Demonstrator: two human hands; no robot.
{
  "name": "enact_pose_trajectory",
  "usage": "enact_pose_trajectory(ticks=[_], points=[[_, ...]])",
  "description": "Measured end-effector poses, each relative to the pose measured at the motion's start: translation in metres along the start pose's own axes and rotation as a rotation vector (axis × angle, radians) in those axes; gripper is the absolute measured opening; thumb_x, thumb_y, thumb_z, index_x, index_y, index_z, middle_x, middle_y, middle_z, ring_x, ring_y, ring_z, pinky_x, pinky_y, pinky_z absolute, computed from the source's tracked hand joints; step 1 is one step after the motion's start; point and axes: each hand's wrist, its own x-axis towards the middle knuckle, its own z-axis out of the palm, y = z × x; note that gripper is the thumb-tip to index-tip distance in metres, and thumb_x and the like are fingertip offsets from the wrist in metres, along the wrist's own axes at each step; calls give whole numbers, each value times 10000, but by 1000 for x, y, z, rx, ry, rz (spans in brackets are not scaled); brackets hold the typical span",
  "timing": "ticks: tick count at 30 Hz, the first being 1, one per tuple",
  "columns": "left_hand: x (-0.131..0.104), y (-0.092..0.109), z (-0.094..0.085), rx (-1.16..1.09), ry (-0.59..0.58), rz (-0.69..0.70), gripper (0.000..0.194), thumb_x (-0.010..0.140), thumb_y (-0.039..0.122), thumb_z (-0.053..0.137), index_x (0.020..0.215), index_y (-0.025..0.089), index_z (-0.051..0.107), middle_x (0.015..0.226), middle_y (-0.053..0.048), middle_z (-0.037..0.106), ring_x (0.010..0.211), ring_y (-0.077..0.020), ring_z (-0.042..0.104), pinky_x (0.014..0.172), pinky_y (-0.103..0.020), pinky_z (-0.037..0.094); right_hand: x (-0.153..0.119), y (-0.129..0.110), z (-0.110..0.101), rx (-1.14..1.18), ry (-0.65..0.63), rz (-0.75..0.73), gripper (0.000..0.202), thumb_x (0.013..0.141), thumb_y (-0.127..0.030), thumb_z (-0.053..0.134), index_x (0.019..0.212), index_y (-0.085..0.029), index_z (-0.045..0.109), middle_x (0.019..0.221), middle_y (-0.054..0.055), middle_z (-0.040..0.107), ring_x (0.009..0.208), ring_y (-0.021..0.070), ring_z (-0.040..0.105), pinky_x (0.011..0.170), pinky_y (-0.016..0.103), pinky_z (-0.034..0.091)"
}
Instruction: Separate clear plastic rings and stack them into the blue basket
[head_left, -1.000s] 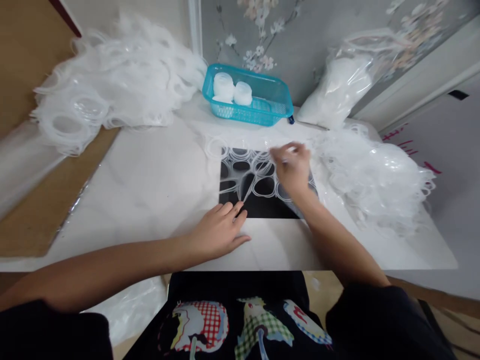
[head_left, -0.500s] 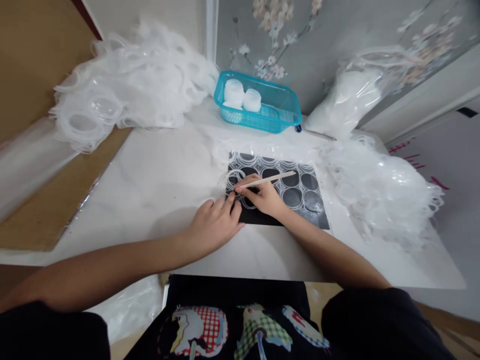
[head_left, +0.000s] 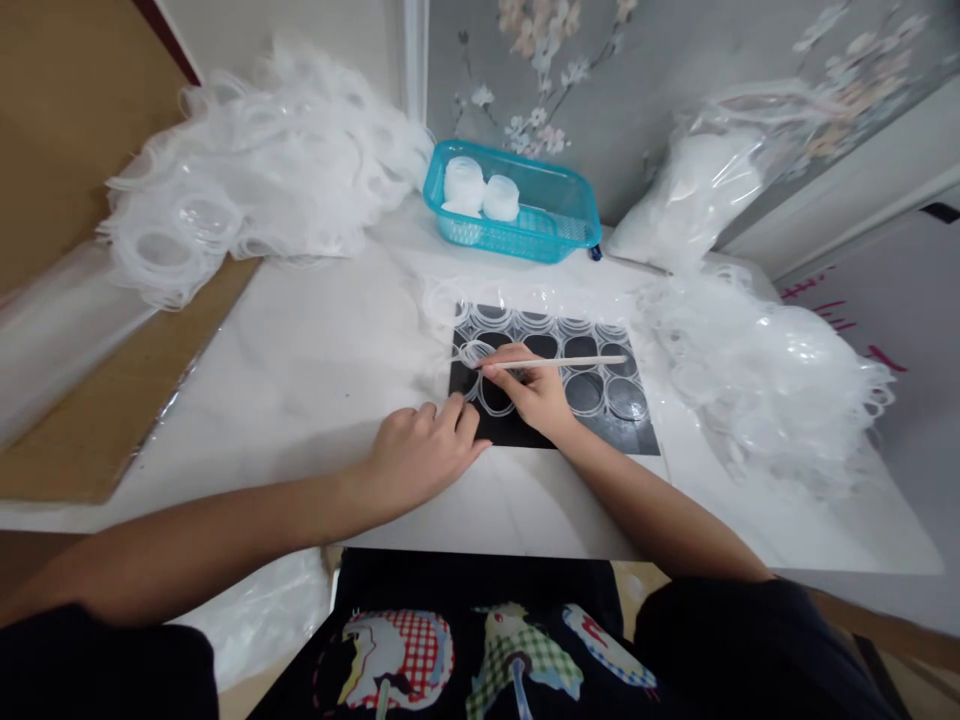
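Note:
My right hand [head_left: 534, 388] is closed around a thin pale stick [head_left: 574, 362], whose far end points right. Its fingertips are beside white translucent rings [head_left: 475, 353] at the left part of a black sheet [head_left: 536, 436]. Rows of rings cover much of that sheet. Resting at the sheet's lower left corner is my left hand [head_left: 431, 447], its fingers bent and close together; whether anything is under the fingertips is hidden.
A turquoise basket [head_left: 555, 245] holding white ring stacks [head_left: 464, 183] stands behind the sheet. Large heaps of clear rings lie at left [head_left: 300, 160] and right [head_left: 765, 370]. A clear bag [head_left: 686, 195] leans at the back right; cardboard [head_left: 90, 430] lies at far left.
My left fingertips have drawn back slightly from the rings toward the sheet's corner. The stick in my right hand has swung to a flatter angle, its far end farther right.

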Motion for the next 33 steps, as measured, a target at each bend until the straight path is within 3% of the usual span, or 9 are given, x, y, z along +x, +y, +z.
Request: enact_pose_trajectory(ticks=[3,7,9,13,16,18,25,33], points=[[-1,4,2,26,-46,-19,344,951,399,509,1055,97,639,1014,-179,686,664,-259,679,467,-294,416,0,0,2,1,-54,-8,185,872,-409,645,864,-251,740,888,50,735,915,211,661,880,395,525],[1,1,2,-24,-119,-133,433,949,488,492,1011,83,632,818,-151,670,602,-257,666,476,-280,399,0,2,-2,-62,193,20,168,884,-383,631,889,-246,728,902,44,729,895,213,659,873,399,522],[0,0,1,-23,-120,-159,435,949,487,494,988,78,638,739,-139,660,589,-265,663,475,-282,395,-2,1,-4,-98,255,3,170,890,-384,621,901,-253,729,904,40,727,913,222,646,894,418,512],[-8,7,1,64,-26,-41,352,967,396,483,877,103,656,752,-124,664,565,-243,643,439,-296,381,-4,-4,-2,-119,80,-55,154,896,-369,614,916,-288,743,918,37,731,953,233,621,903,447,513],[-15,14,6,143,68,38,348,977,373,452,873,116,662,917,-155,701,550,-217,636,426,-297,391,-2,-6,3,-108,-121,-51,136,886,-360,631,905,-293,747,908,40,729,972,230,620,898,441,525],[-18,17,10,163,65,47,360,979,377,441,897,110,668,1053,-196,699,549,-216,644,422,-298,404,0,-5,5,-75,-210,-32,137,877,-363,645,887,-271,746,896,45,719,970,219,628,890,416,532],[-17,17,11,73,-41,54,361,985,366,434,964,87,663,1224,-264,637,544,-233,668,415,-314,452,1,1,3,-15,-246,2,147,861,-364,664,849,-237,737,891,45,705,943,198,643,841,368,545],[-19,16,16,57,-44,54,384,995,382,395,1015,95,648,1262,-269,612,553,-240,676,433,-328,472,0,6,3,-84,-296,-45,98,861,-300,665,877,-256,752,863,34,740,1012,221,615,893,404,520]])
